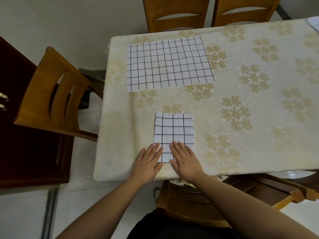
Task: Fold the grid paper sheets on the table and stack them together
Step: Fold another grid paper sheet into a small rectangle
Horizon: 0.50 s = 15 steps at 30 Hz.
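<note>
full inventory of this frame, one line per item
folded grid paper: 1, white with black lines, near table edge, under both hands
unfolded grid paper: 1, white with black lines, flat at the far left of the table
another paper: 1, white, far right corner, cut off by the frame
tablecloth: 1, cream with tan flowers, covers the table
chairs: 5, brown wood, around the table
cabinet: 1, dark brown, far left
left hand: 1, flat on the folded sheet's near left corner
right hand: 1, flat on its near right part
</note>
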Available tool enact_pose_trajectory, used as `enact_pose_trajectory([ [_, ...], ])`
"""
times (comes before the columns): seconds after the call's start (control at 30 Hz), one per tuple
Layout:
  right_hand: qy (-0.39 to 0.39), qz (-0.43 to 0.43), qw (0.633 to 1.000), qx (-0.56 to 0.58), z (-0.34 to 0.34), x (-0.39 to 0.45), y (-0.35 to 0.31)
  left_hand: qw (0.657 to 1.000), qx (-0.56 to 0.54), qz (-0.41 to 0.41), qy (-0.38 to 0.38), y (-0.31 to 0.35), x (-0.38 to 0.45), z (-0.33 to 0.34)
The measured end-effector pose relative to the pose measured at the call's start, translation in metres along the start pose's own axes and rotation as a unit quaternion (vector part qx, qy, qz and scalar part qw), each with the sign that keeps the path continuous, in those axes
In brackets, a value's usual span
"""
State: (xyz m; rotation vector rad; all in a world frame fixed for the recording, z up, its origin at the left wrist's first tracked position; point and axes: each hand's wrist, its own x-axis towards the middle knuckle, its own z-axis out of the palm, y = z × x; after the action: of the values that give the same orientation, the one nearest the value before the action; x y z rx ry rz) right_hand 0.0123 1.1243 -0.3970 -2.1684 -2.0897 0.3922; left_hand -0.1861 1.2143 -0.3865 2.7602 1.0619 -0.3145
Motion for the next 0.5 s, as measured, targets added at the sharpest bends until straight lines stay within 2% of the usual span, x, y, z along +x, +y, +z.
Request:
enact_pose_trajectory([
  [0.5,-0.013,0.051,0.998,0.018,0.001,0.008,-0.016,1.000,-0.010,0.005,-0.001,-0.005,0.002,-0.003],
])
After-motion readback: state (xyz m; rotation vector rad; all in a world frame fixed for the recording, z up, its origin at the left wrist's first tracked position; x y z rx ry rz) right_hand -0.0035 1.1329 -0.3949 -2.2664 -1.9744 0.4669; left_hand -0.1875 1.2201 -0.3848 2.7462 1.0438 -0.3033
